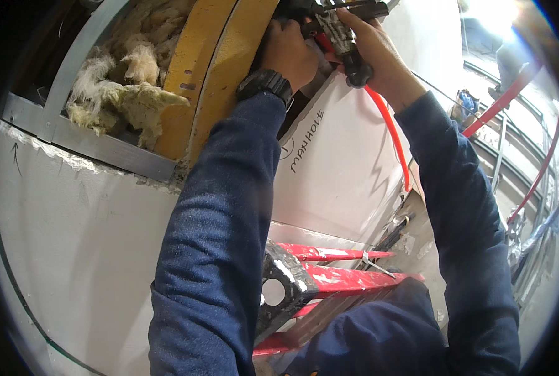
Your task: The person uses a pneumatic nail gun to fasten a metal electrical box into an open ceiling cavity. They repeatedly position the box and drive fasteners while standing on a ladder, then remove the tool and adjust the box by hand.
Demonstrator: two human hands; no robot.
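Yellow framing (198, 69) on one side, white panel (339, 156) on the other, and we've got both hands up at the dark gap (298, 103) between them. The tool (336, 31), all splattered, sits at the top of that gap, between our hands. Our right hand (379, 56) is wrapped around it from the right with the fingers bent in, probably because coming from that side leaves room for the other arm. Our left hand (292, 56) is curled beside the framing, knuckles toward us; the fingertips are lost in the dark, so we can't tell if they're pinching anything. The watch (263, 86) rides just below, clear of the tool. A red tube (389, 128) hangs below the right hand across the panel, limp enough that we'd guess nothing holds its lower end. Insulation (129, 81) bulges above the metal rail (110, 150) on the left, which seems to stop it slumping out. The red ladder (348, 279) stands below, right by our leg (373, 332), presumably because the gap is up high.
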